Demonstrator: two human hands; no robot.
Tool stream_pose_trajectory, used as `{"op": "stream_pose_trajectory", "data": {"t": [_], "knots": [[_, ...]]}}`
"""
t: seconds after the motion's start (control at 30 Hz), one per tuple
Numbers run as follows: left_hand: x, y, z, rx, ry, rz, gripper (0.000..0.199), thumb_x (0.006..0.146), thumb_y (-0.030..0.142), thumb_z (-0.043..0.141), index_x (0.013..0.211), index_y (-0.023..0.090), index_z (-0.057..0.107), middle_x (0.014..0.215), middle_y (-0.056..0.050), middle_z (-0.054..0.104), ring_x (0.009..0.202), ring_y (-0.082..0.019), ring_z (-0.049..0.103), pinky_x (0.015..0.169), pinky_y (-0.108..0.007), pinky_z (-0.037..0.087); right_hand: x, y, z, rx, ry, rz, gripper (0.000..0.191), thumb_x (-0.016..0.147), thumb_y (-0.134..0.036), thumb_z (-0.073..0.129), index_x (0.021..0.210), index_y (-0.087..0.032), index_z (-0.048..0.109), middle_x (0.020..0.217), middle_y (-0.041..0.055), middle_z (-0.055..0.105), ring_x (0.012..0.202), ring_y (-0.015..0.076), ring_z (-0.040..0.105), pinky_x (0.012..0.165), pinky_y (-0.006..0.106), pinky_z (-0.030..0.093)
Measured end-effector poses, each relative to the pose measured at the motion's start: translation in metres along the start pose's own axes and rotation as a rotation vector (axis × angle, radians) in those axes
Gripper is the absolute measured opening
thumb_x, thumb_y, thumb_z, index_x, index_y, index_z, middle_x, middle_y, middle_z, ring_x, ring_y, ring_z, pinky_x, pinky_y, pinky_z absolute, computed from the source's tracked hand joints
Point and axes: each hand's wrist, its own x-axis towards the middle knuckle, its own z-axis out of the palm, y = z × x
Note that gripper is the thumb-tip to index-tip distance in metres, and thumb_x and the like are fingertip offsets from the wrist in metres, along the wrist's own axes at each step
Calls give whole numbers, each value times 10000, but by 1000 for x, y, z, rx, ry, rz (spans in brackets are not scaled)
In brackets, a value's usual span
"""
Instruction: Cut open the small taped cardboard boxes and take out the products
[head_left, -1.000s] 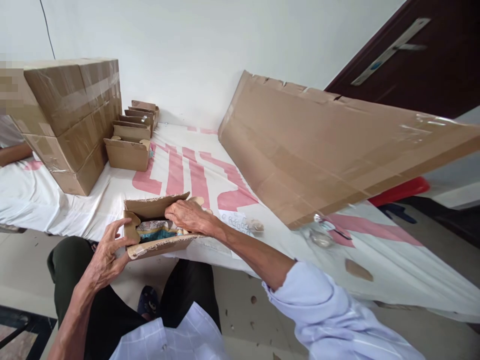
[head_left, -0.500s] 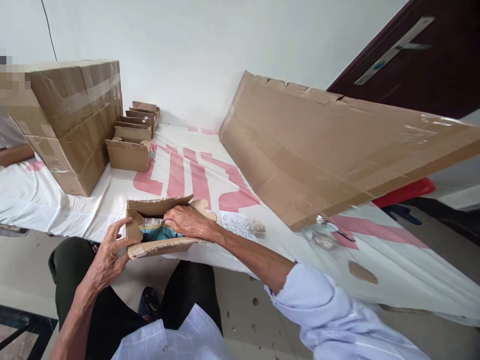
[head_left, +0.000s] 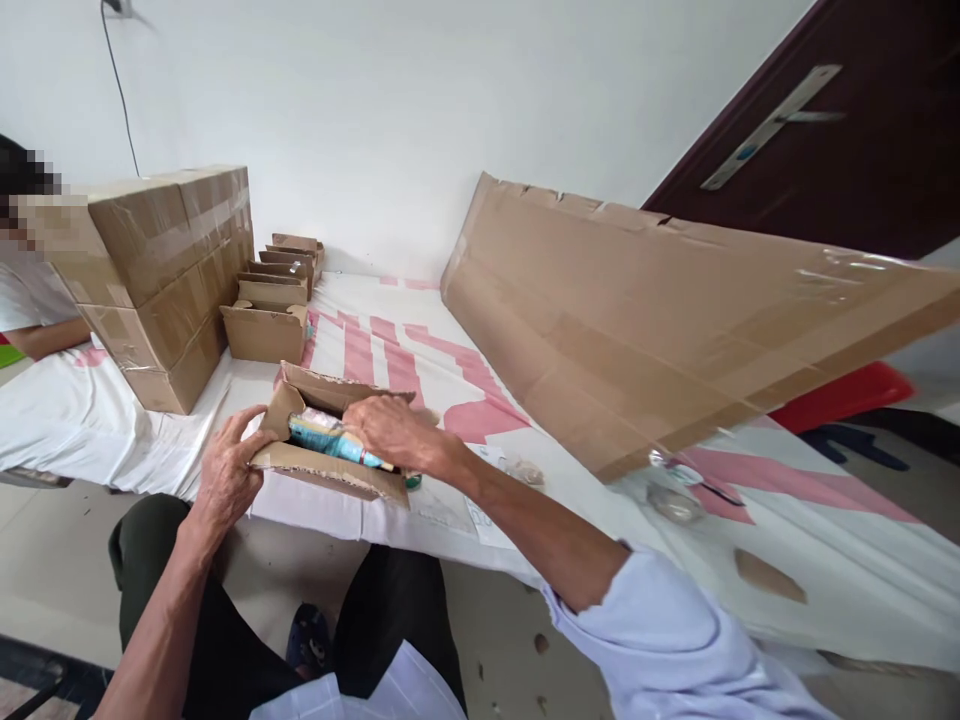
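A small open cardboard box [head_left: 322, 478] sits tilted at the table's front edge, its long flaps raised. Inside lie blue printed packets [head_left: 330, 440] with a paler layer beside them. My left hand [head_left: 232, 465] grips the box's left end, thumb and fingers round the cardboard. My right hand [head_left: 401, 430] reaches into the right part of the box, fingers curled downward beside the packets. The fingertips are hidden, so what they hold cannot be made out.
Taped cartons [head_left: 150, 290] are stacked at left, with a row of small open boxes [head_left: 264, 330] beside them. A large cardboard sheet [head_left: 637, 320] leans at right. A tape roll [head_left: 675, 503] and a printed paper sheet [head_left: 487, 520] lie on the cloth-covered table [head_left: 360, 290]. Another person's arm [head_left: 56, 337] rests far left.
The box has turned, its right end swinging towards me, and more of the blue packets shows. My right hand remains in the box. The view has shifted slightly.
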Motion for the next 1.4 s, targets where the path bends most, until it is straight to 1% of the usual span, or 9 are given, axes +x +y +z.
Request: {"op": "stream_pose_trajectory", "data": {"t": [0.2, 0.43, 0.6, 0.77, 0.87, 1.0, 1.2, 1.3, 1.4], "knots": [[0, 6, 12, 121, -205, -97, 615, 716, -45, 492, 1151, 254, 808, 1504, -110, 660, 1340, -350, 665, 1021, -498, 615, -1, 6, 17, -44, -3, -124, 325, 1065, -138, 475, 1020, -132, 796, 1099, 134, 802, 1015, 244, 709, 777, 301, 415], [10, 0, 7, 6, -164, -73, 588, 725, -23, 490, 1123, 267, 810, 1496, -82, 654, 1222, -278, 726, 1010, -427, 605, -9, 6, 24, -34, -33, -98, 303, 1078, -153, 488, 1065, -113, 788, 1065, 144, 802, 969, 247, 725, 762, 306, 410], [9, 27, 11, 54, -233, -49, 609, 725, -36, 492, 1177, 268, 764, 1509, -92, 632, 1224, -300, 721, 982, -437, 608, -7, -10, 14, -52, -38, -78, 305, 1061, -134, 493, 1092, -111, 796, 1118, 172, 808, 1023, 289, 741, 766, 320, 432], [6, 40, 5, 194, -278, -41, 548, 747, -34, 506, 1143, 260, 744, 1466, -106, 634, 1087, -306, 744, 917, -446, 609, -7, -17, -13, -55, -84, -36, 340, 1030, -130, 474, 1066, -129, 812, 1009, 162, 807, 905, 271, 722, 682, 327, 385], [5, 29, -4, 210, -246, -59, 542, 753, -20, 515, 1147, 272, 745, 1462, -91, 632, 1011, -284, 742, 869, -415, 606, -16, 3, -35, 43, -67, -87, 306, 997, -145, 517, 816, -164, 763, 776, 85, 725, 705, 186, 600, 635, 320, 323], [1, 15, -10, 184, -216, -93, 576, 761, 0, 514, 1203, 281, 753, 1463, -84, 635, 1009, -272, 742, 833, -379, 605, -34, 44, -59, 350, -30, -190, 397, 986, -211, 514, 590, -195, 540, 602, -3, 489, 580, 122, 377, 589, 324, 263], [-3, -2, -12, 13, -242, -77, 680, 760, 11, 459, 1310, 291, 744, 1553, -80, 604, 1259, -290, 714, 1005, -427, 611, -45, 76, -59, 813, 12, -267, 531, 988, -621, 622, 668, -198, 598, 621, -29, 428, 589, 108, 332, 543, 291, 264], [6, -10, -29, -155, -98, -48, 597, 846, 74, 450, 1328, 258, 751, 1552, -111, 617, 1378, -301, 652, 1148, -489, 549, -41, 73, -49, 913, -8, -293, 561, 956, -675, 669, 727, -163, 678, 641, -28, 492, 595, 103, 387, 543, 270, 320], [22, -2, -53, -373, -8, -86, 382, 983, 277, 553, 1296, 238, 768, 1458, -136, 694, 1341, -325, 672, 1083, -472, 584, -34, 65, -41, 989, -24, -298, 534, 948, -645, 706, 890, -119, 774, 700, -17, 591, 626, 105, 471, 579, 256, 391]]}}
